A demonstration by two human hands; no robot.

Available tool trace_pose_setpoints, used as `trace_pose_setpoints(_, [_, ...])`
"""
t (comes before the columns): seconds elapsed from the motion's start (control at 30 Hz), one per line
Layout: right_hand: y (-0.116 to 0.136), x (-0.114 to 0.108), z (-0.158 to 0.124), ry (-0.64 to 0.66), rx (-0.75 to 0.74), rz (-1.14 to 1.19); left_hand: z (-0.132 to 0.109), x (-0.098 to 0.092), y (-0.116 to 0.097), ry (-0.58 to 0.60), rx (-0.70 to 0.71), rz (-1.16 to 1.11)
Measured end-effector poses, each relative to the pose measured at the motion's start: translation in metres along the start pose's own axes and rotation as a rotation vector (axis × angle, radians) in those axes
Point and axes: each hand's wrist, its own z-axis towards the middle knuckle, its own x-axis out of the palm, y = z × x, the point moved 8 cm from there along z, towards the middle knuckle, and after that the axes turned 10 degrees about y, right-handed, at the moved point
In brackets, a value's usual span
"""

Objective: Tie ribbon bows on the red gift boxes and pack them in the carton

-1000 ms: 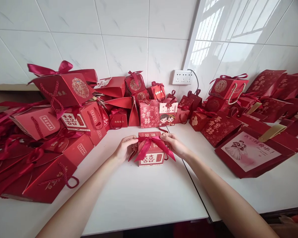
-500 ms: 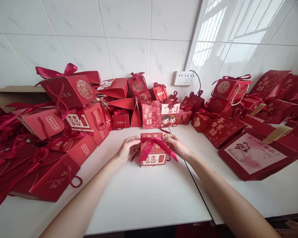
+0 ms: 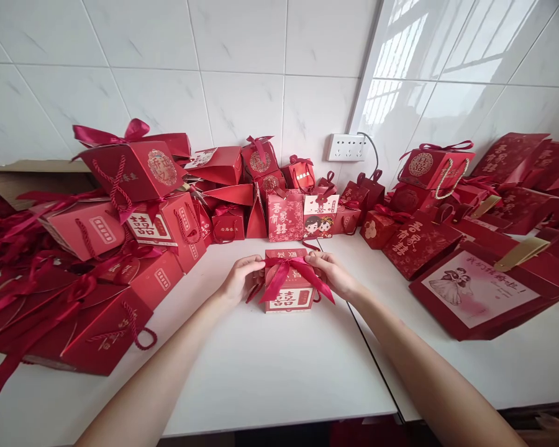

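Note:
A small red gift box with a white printed label stands upright on the white table in front of me. Across its top lies a dark red ribbon bow, two tails hanging down over the front. At the box's left side, my left hand pinches the bow's left loop between thumb and fingers. On the other side my right hand pinches the right loop the same way. Red cord handles show at the box's sides, partly hidden by the fingers.
Stacked red gift boxes fill the left side, with loose ribbons hanging from them. More boxes line the tiled wall, below a white power strip. Large red bags stand at the right. A seam crosses the white table.
Both hands keep their hold on the bow and the box stays put. The view has shifted very slightly.

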Motion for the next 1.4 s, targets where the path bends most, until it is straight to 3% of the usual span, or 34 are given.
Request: trace_pose_setpoints(1.4, [-0.0006,0.0006,0.0051,0.096,-0.080,0.103,-0.0021,0.0000,-0.0029,-0.055,0.001,0.009])
